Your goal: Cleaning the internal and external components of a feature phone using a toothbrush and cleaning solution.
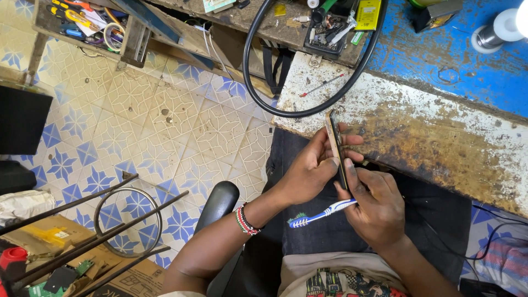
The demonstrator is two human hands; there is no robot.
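My left hand (pixel 311 168) grips a thin phone (pixel 335 147), seen edge-on and held upright over my lap. My right hand (pixel 374 206) pinches the phone's lower edge with the thumb and also holds a blue and white toothbrush (pixel 322 214), its bristle head pointing left. A beaded bracelet (pixel 245 221) circles my left wrist. Both hands hover just in front of the worn workbench (pixel 440 143).
A black cable loop (pixel 308 107) and a thin screwdriver (pixel 322 85) lie on the bench's left end. A tray of small parts (pixel 330 30) sits behind. Blue-patterned floor tiles (pixel 165 126), a metal stool frame (pixel 126 220), cardboard boxes (pixel 132 278) and a chair armrest (pixel 217 203) lie to my left.
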